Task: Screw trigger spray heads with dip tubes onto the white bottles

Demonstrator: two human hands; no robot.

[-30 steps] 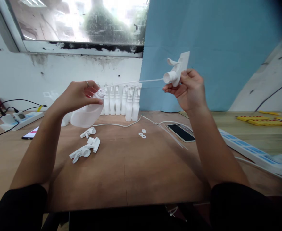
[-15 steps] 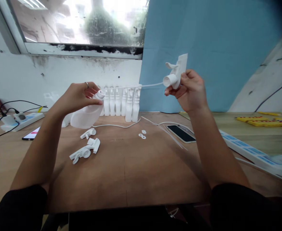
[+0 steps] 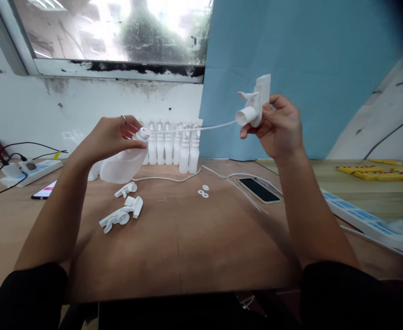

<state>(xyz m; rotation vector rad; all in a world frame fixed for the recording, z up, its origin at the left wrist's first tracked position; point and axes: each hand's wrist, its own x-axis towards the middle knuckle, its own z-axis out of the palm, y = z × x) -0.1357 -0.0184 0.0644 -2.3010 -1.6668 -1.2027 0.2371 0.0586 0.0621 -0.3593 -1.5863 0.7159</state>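
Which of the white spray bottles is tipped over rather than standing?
The bottle in the left hand, held tilted with its open neck pointing right. The row of bottles by the wall stands upright with spray heads on.

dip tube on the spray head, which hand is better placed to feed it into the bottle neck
Right. The right hand holds the spray head, whose dip tube already points at the bottle neck; the left hand just holds that bottle tilted.

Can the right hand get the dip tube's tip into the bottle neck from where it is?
Probably yes: the right hand holds the spray head, and its tube tip lies at the bottle mouth, which the left hand leaves uncovered.
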